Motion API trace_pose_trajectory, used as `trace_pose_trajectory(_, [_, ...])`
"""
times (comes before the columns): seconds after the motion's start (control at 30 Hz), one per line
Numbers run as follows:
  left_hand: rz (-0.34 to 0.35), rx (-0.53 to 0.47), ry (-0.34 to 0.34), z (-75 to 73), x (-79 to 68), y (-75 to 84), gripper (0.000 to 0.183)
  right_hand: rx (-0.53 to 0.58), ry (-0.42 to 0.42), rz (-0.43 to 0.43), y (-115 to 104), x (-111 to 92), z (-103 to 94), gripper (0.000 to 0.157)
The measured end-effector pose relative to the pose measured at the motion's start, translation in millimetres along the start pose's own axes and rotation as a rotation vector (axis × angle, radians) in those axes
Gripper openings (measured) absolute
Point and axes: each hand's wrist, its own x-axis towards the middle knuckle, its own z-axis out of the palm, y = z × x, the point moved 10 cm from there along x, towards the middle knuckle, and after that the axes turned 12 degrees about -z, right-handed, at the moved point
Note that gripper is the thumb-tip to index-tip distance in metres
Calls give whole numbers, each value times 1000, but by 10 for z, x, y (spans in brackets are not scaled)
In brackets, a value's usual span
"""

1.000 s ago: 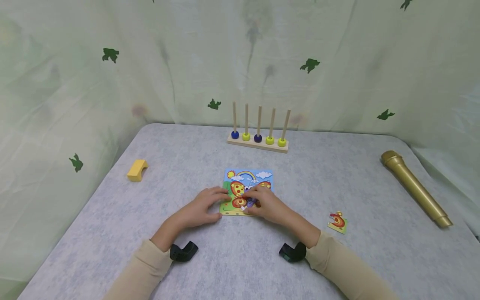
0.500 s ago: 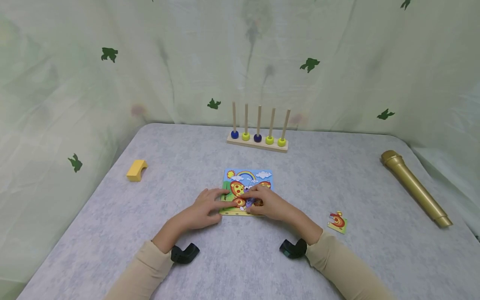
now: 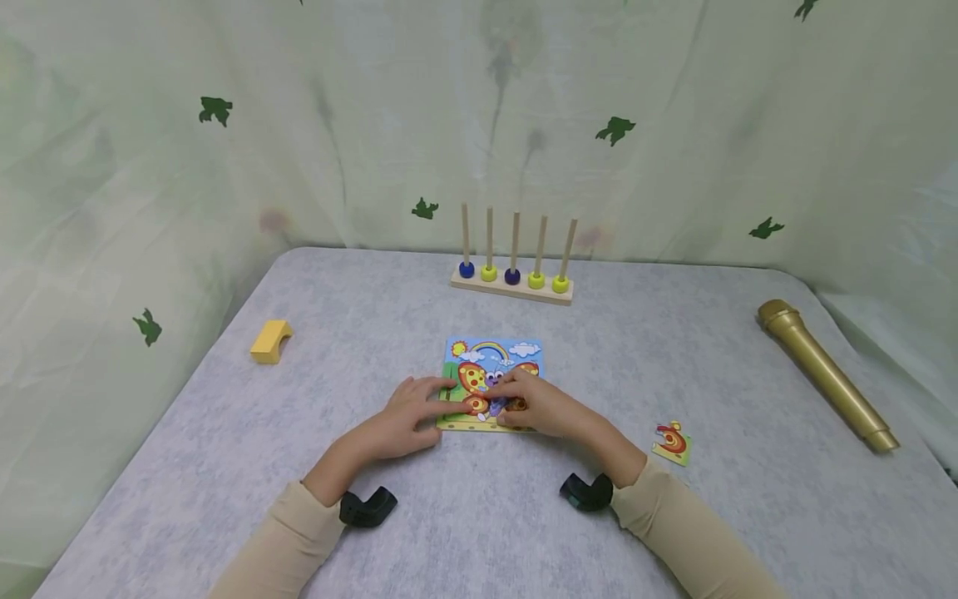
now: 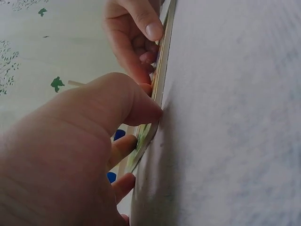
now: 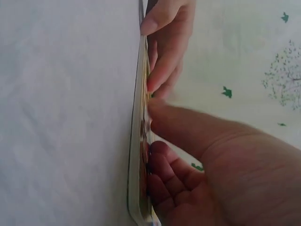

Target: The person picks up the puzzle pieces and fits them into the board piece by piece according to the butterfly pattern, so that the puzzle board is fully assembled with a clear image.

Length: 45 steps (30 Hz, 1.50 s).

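Observation:
A jigsaw puzzle (image 3: 486, 348) with a butterfly, sun and rainbow lies flat on the table in front of me. My right hand (image 3: 552, 409) holds a puzzle piece (image 3: 496, 405) with the butterfly's purple body, thumb and fingertips down at the puzzle's surface. Part of the right wing is hidden under this hand. From the left, my left hand (image 3: 407, 420) reaches over the puzzle, its extended index finger touching the lower left wing. Its thumb is at the near edge in the left wrist view. A loose puzzle piece (image 3: 672, 443) with a red-orange wing lies to the right.
Behind the puzzle stands a wooden peg rack (image 3: 512, 287) with blue and yellow beads on upright pegs. A yellow arch block (image 3: 271, 341) sits at the left, and a gold toy microphone (image 3: 827, 374) lies at the right. A pale curtain hangs behind the table.
My left index finger has stretched farther right onto the lower left wing. My right hand has shifted slightly over the purple piece, its thumb moving a little right.

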Motion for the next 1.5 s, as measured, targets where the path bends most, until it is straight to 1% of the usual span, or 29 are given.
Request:
trace_pose_trajectory(0.17, [11, -27, 17, -14, -19, 13, 50, 29, 0, -2, -104, -67, -104, 43])
trace_pose_trajectory(0.23, [9, -37, 19, -14, -20, 9, 50, 20, 18, -6, -160, -132, -194, 47])
trace_pose_trajectory(0.33, [5, -36, 20, -17, -16, 6, 50, 0, 67, -18, -258, -288, -384, 51])
trace_pose_trajectory(0.43, [3, -26, 18, -12, -9, -2, 50, -41, 130, -33, -344, -508, -593, 54])
trace_pose_trajectory(0.57, [-3, -26, 12, -2, -4, -19, 49, -123, 218, -11, -369, -859, -838, 58])
trace_pose_trajectory(0.73, [11, -45, 23, -11, -14, -12, 39, -194, 319, 23, -297, -1322, -1057, 58])
trace_pose_trajectory(0.87, [33, -48, 42, -26, -17, -6, 35, -225, 377, 84, -157, -1660, -1163, 60])
trace_pose_trajectory(0.93, [35, -41, 44, -21, -9, -17, 35, -236, 393, 127, -82, -1800, -1194, 60])
trace_pose_trajectory(1.0, [25, -39, 32, -6, 0, -37, 35, -215, 400, 165, -7, -1912, -1196, 62])
trace_pose_trajectory(1.13, [4, -39, 19, 21, 13, -73, 35, -160, 377, 225, 155, -2049, -1128, 66])
trace_pose_trajectory(1.2, [-4, -38, 12, 26, 12, -77, 35, -144, 361, 244, 240, -2086, -1083, 67])
trace_pose_trajectory(1.27, [-2, -38, 14, 23, 8, -69, 35, -151, 338, 258, 310, -2108, -1041, 69])
trace_pose_trajectory(1.37, [10, -38, 19, 12, 1, -46, 35, -187, 309, 265, 380, -2126, -991, 72])
trace_pose_trajectory(1.5, [20, -36, 22, -1, -6, -27, 36, -226, 293, 265, 449, -2136, -943, 74])
